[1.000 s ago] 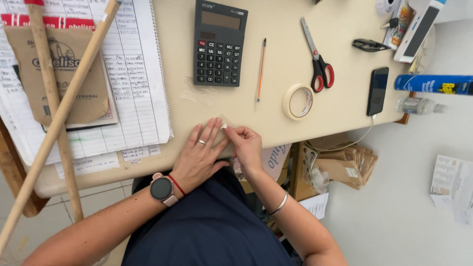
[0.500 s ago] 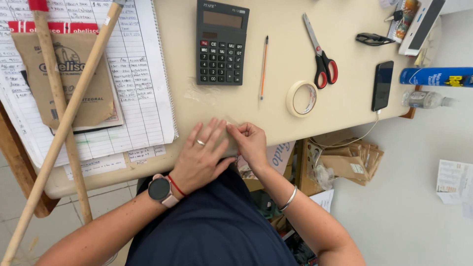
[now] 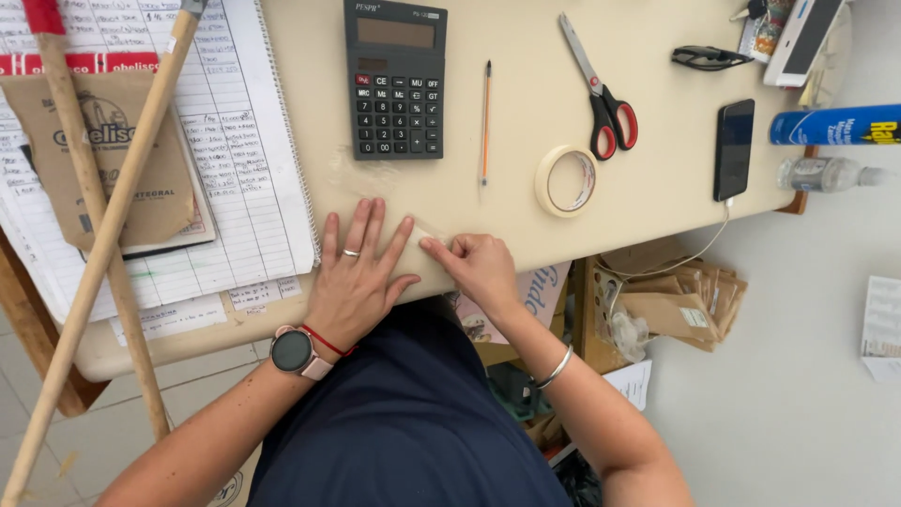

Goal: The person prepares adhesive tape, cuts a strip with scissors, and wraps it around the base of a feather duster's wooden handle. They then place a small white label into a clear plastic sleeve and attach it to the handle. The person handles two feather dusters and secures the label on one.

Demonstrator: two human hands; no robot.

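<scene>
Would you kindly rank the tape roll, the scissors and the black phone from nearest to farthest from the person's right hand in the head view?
From the right hand:
1. Tape roll, just beyond it on the desk, slightly right.
2. Scissors, farther back, past the tape.
3. Black phone, far right, near the desk edge.

On your tabletop (image 3: 526, 113) a black calculator (image 3: 394, 80) stands beside an orange pencil (image 3: 485, 122). Red-handled scissors (image 3: 601, 89) lie just above a roll of tape (image 3: 566, 180), and a black phone (image 3: 733, 148) rests on its charging cable near the right edge. To your left, a ruled ledger (image 3: 244, 160) carries a brown paper bag (image 3: 155, 178), with two wooden sticks (image 3: 103, 235) crossing over them.
</scene>
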